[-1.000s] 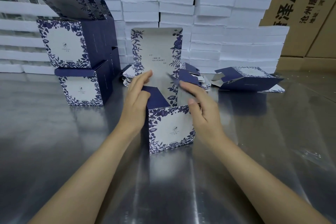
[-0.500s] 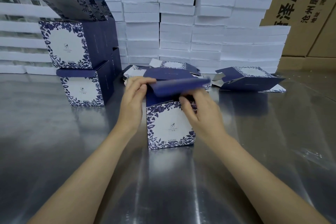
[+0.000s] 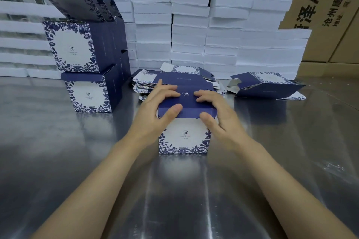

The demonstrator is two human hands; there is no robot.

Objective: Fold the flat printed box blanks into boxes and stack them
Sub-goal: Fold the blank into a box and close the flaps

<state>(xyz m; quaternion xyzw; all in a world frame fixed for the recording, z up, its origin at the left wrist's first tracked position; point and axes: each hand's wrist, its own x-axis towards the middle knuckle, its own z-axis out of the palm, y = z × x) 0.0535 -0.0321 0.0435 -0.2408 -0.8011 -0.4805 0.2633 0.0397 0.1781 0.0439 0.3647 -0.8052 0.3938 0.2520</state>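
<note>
1. Since half a second ago the navy lid has swung down flat onto the box, and both hands have moved onto it.
2. Left of this box and well apart, the finished boxes stand two high. The upper ones have their lids raised. That much of the task looks done.
3. The left hand has its fingers curved over the lid's top and its thumb on the front lip, pinching the lid's left corner.
4. The box stands upright on the steel table between the hands. Its lip seems to lie outside the front wall, though the thumbs hide part of the edge. I judge it not yet tucked, and the box still has to be stacked.
5. The right hand grips the lid's right corner in the same way.
6. Just behind the box lies a pile of flat blanks, and to its right a half-opened blank lies on its side. These remain to be folded.
7. Behind the box, white slabs are stacked against brown cartons. The raised lids on the stack may hinder adding a third layer.
</note>
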